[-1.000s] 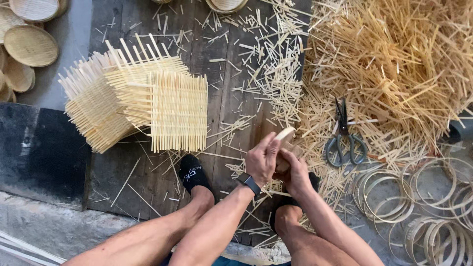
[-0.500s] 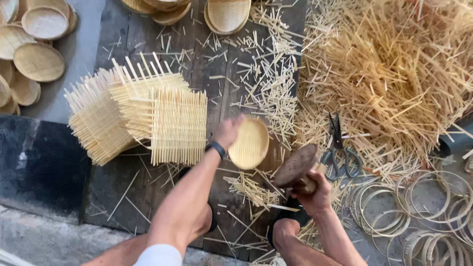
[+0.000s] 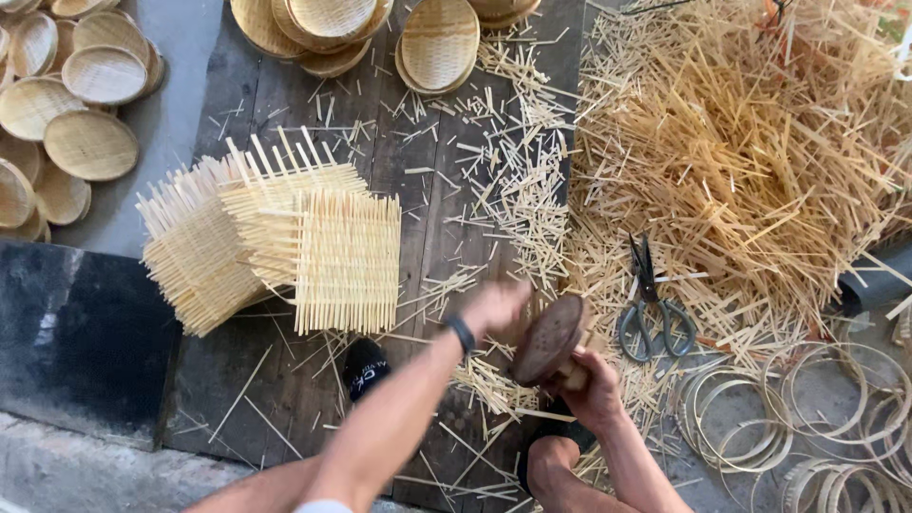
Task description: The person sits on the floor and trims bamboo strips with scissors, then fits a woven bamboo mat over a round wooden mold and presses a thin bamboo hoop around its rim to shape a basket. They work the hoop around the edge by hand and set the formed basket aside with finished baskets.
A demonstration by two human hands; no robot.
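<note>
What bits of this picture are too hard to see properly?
- Left hand, head view: motion blur; fingers unclear.
- Dark round block: right hand hides its lower end.
- Bamboo rings: cut off at the right and bottom edges.
- Shoe: forearm partly covers it.

Dark rounded wooden block — tilted, above bamboo scraps

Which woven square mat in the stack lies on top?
The front-right woven mat, nearest the left hand. Its whole face shows, vertical strips facing up, and it overlaps the two fanned out behind it to the left.
</note>
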